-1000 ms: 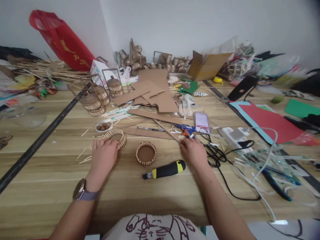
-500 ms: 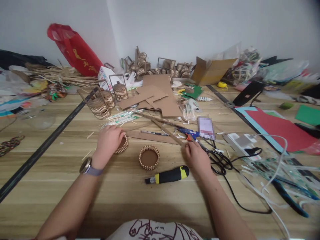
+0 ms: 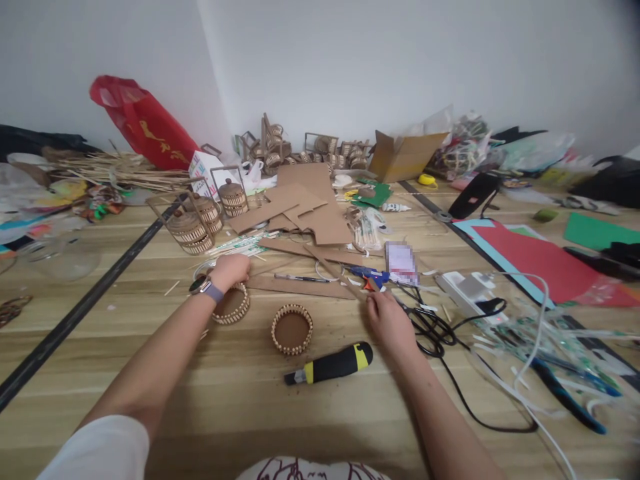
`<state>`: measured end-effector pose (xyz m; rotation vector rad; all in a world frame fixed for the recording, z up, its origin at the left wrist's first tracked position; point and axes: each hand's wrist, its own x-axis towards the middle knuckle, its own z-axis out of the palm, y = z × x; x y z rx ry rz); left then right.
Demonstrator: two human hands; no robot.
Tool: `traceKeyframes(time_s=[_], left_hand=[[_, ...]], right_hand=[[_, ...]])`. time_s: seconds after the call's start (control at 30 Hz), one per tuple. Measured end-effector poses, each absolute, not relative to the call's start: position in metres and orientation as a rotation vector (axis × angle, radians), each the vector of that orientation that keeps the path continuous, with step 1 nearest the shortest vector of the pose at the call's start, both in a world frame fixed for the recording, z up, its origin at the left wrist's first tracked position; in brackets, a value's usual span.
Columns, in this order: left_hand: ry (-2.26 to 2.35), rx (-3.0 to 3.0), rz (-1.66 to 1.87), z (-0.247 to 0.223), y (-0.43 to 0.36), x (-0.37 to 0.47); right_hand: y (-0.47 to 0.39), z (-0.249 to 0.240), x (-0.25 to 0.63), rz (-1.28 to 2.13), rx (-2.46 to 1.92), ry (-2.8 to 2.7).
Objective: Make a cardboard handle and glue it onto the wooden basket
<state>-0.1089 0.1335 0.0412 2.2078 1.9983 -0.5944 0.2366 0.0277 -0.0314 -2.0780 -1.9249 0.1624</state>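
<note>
Round brown tray (image 3: 293,331), pale-stick wall apparently complete but lidless, sits just beyond a black-and-yellow plastic utility knife (image 3: 330,364). Right hand (image 3: 393,325) pinches a flat brown strip (image 3: 333,269); what the left hand (image 3: 233,270) grips cannot be told.

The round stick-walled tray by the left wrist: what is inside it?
Inside the tray, a brown base shows. The left hand and wrist cover the far-left part; that cannot be seen.

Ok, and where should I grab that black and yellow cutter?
Probably around its thick black handle, from the right, with your nearer right hand. It lies flat with its narrow nose pointing left, so fingers should stay clear of that end.
</note>
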Motion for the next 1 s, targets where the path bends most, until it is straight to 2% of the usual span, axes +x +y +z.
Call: traceKeyframes(time_s=[0.3, 0.53, 0.67, 0.7, 0.8, 0.9, 1.0], left_hand=[[2.067, 2.344, -0.439, 0.060, 0.130, -0.123], [2.077, 2.261, -0.302, 0.091, 0.107, -0.167], [2.061, 2.176, -0.083, 0.111, 0.078, -0.190], [2.113, 2.103, 0.064, 0.113, 0.068, -0.191], [1.978, 1.766, 0.664, 0.107, 0.032, -0.180], [1.600, 1.276, 0.720, 0.079, -0.007, -0.150], [1.428, 1.012, 0.703, 0.043, -0.036, -0.118]], right_hand=[[0.028, -0.034, 0.238, 0.159, -2.029, -1.903], [0.030, -0.042, 0.241, 0.232, -1.789, -1.832], [0.031, -0.037, 0.242, 0.395, -1.650, -1.673], [0.032, -0.035, 0.242, 0.438, -1.635, -1.628], [0.031, -0.025, 0.242, 0.660, -1.577, -1.474], [0.025, -0.011, 0.234, 1.107, -1.455, -1.268], [0.016, 0.003, 0.217, 1.531, -1.327, -1.126]])
